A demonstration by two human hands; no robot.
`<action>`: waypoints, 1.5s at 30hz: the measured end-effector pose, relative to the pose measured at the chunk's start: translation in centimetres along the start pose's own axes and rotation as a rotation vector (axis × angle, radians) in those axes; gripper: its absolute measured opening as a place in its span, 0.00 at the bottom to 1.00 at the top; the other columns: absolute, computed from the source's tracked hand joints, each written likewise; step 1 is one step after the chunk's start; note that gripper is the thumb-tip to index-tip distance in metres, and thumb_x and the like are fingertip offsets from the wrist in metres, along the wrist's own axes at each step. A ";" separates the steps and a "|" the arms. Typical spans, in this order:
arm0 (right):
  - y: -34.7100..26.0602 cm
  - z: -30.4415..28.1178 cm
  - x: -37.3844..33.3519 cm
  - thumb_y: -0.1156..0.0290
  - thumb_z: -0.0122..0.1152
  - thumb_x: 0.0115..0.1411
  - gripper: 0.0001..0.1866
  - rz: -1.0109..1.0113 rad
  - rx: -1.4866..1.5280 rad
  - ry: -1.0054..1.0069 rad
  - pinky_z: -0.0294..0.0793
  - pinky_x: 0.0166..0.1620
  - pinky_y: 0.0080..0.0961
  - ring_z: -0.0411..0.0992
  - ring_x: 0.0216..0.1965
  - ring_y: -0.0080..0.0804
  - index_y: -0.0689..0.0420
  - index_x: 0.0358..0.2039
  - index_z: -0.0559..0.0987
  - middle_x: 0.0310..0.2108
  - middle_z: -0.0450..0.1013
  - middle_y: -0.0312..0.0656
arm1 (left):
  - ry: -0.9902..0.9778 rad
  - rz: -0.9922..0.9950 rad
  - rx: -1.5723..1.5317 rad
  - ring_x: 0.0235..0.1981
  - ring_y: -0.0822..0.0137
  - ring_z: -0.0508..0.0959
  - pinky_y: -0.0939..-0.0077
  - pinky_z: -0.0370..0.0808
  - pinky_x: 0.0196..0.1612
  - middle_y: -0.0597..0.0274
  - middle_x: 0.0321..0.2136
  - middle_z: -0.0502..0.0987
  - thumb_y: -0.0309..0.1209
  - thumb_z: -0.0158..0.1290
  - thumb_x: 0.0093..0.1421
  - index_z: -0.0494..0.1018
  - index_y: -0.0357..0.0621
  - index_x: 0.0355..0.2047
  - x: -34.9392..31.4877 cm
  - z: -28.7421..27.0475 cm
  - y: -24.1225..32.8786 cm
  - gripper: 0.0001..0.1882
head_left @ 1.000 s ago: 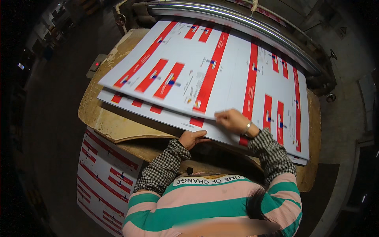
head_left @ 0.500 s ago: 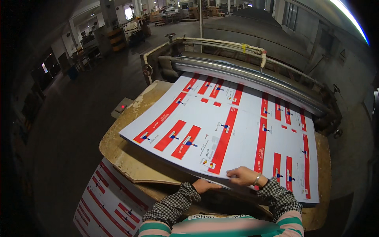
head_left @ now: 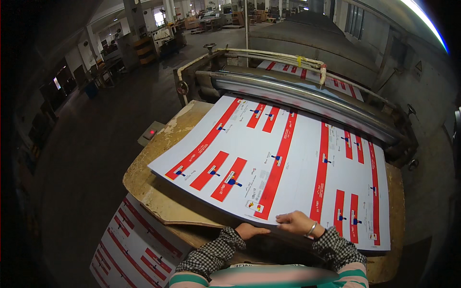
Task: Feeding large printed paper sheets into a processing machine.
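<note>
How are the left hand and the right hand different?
The right hand wears a silver bracelet; none shows on the left hand. The left hand's fingers point rightward, while the right hand's point leftward. Both come out of checked sleeves and are at the near edge of the printed sheet.

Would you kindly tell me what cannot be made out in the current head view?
All in the head view:
Undersides of the left hand and right hand: hidden by the hands themselves.
Far edge of the top printed sheet: hidden by the metal roller.
Near end of the lower printed sheet: cut off by the picture's bottom edge.
Distant machines: too small to identify.
</note>
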State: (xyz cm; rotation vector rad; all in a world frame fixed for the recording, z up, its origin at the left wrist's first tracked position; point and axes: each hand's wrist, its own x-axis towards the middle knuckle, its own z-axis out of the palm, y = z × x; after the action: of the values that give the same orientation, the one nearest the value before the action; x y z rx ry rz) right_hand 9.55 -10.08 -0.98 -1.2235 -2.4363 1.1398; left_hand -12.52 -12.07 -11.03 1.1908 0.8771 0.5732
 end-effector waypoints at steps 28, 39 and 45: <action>-1.2 1.2 0.5 0.73 0.49 0.47 0.08 -0.210 -0.015 0.196 0.69 0.36 0.34 0.68 0.33 0.48 0.63 0.27 0.73 0.32 0.70 0.52 | 0.002 0.005 0.009 0.42 0.66 0.69 0.76 0.65 0.48 0.57 0.41 0.71 0.31 0.55 0.48 0.68 0.36 0.41 -0.9 -0.1 2.4 0.20; 3.6 0.2 4.5 0.62 0.58 0.43 0.17 0.191 -0.012 0.364 0.65 0.37 0.34 0.65 0.36 0.44 0.64 0.27 0.71 0.31 0.68 0.52 | -0.052 0.038 0.072 0.42 0.66 0.69 0.73 0.65 0.47 0.59 0.40 0.70 0.32 0.59 0.44 0.66 0.37 0.43 -1.1 -0.1 3.9 0.25; 0.2 1.4 2.6 0.55 0.66 0.36 0.50 0.069 -0.282 -0.151 0.46 0.59 0.32 0.38 0.60 0.52 0.61 0.56 0.50 0.57 0.40 0.60 | -0.035 0.022 -0.063 0.42 0.67 0.69 0.76 0.67 0.45 0.57 0.40 0.70 0.29 0.59 0.44 0.66 0.36 0.42 -0.9 0.1 4.6 0.23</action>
State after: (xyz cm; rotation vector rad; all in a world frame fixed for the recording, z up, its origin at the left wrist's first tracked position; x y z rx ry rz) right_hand 7.32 -8.80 -2.45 -1.3515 -2.7633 0.9610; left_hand -12.64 -11.50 -6.42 1.1514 0.8117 0.5924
